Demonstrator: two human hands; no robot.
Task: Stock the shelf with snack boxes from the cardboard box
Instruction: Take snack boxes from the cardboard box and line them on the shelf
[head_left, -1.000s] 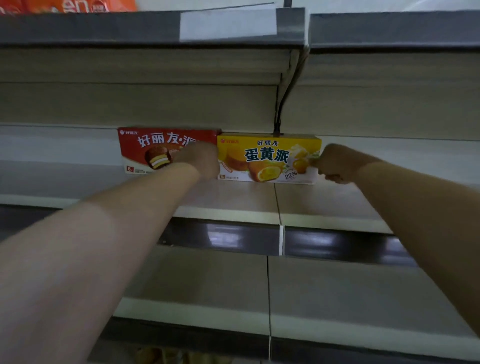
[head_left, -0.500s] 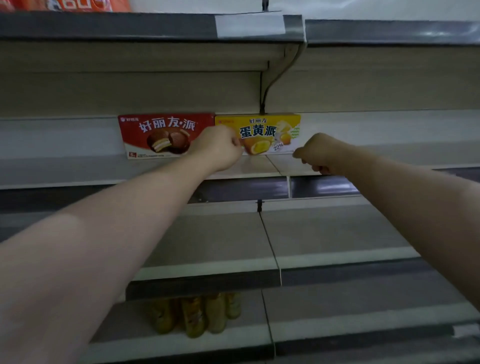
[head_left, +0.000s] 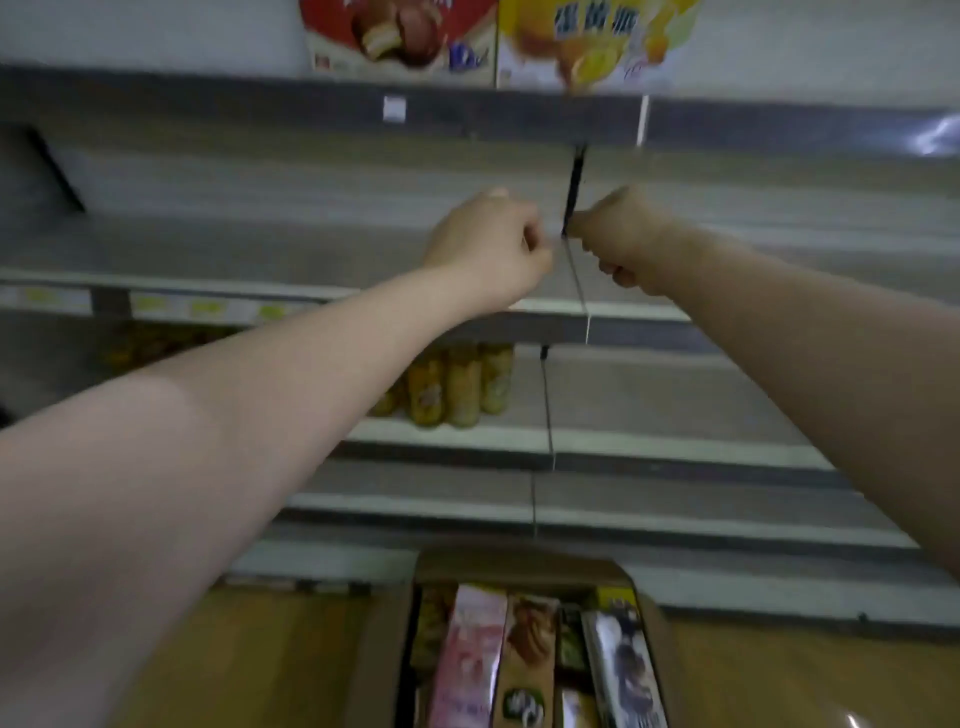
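Both my hands, left (head_left: 485, 249) and right (head_left: 623, 239), were curled and empty above the carton (head_left: 384, 649); its snack boxes (head_left: 470, 654) blurred, the red box (head_left: 400, 41) and yellow box (head_left: 587, 41) cropped overhead.

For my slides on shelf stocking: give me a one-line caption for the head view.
Both empty hands, left hand and right hand, between the shelved red box and yellow box and the cardboard box below.
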